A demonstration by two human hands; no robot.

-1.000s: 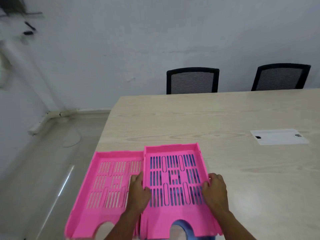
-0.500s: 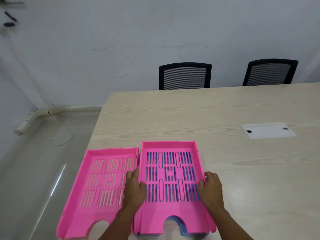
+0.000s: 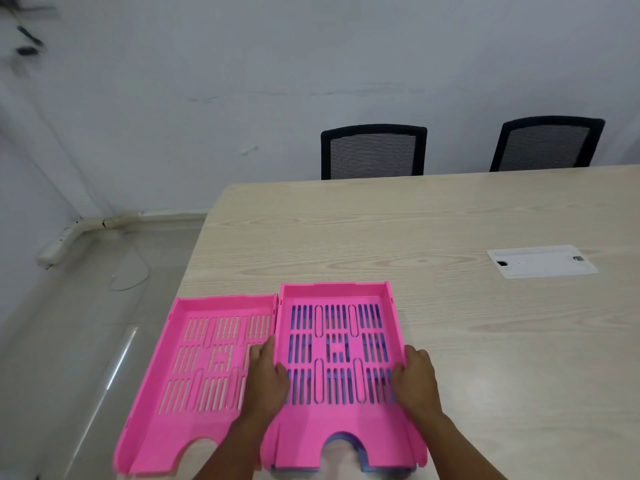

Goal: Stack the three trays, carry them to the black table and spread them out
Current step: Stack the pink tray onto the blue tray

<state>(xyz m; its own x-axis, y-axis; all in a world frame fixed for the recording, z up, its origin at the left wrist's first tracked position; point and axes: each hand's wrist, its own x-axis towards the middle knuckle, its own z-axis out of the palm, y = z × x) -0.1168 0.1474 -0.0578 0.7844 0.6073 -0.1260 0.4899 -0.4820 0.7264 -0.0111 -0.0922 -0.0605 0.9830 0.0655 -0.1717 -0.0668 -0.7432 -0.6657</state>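
Note:
Two pink slotted trays lie side by side at the near left corner of the light wooden table (image 3: 381, 230). The right pink tray (image 3: 336, 344) sits on top of a blue tray (image 3: 374, 471), whose blue shows through the slots and at the front notch. My left hand (image 3: 266, 379) grips the left wall of this stacked pink tray, and my right hand (image 3: 415, 379) grips its right wall. The left pink tray (image 3: 194, 368) rests alone on the table, touching the stack's left side, partly over the table's left edge.
A white flat cover plate (image 3: 540, 261) is set into the table at the right. Two black mesh chairs (image 3: 374, 152) (image 3: 545, 143) stand behind the table against the pale wall. Grey floor and a white cable duct (image 3: 69, 237) lie to the left.
Both hands have stayed on the sides of the stacked pink tray. The pink tray has settled squarely over the blue one, and the view has shifted slightly.

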